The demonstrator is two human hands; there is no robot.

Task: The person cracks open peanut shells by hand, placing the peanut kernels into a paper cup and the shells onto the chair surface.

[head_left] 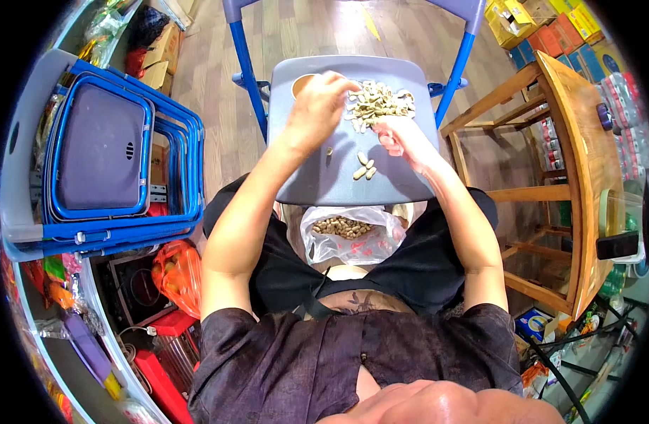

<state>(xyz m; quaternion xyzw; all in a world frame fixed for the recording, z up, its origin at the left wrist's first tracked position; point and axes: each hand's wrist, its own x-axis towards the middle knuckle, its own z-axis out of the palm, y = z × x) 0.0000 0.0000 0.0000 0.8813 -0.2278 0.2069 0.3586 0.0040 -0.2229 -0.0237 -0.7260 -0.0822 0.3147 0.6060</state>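
My left hand (pixel 317 107) is over the grey chair seat (pixel 303 187), beside a small round bowl (pixel 301 86) that it partly covers. Its fingers are pinched together, and whatever is between them is too small to name. My right hand (pixel 403 143) is curled closed at the near edge of a pile of peanut shells (pixel 382 102); its contents are hidden. A few whole peanuts (pixel 365 168) lie on the seat between my forearms. One small piece (pixel 329 151) sits apart on the left.
A plastic bag of peanuts (pixel 346 227) is below the seat, between my legs. Folded blue-framed chairs (pixel 102 148) stand at left. On the right is a wooden table or stool (pixel 561 191) with a phone (pixel 617 245) near it. Boxes (pixel 561 32) are stacked behind.
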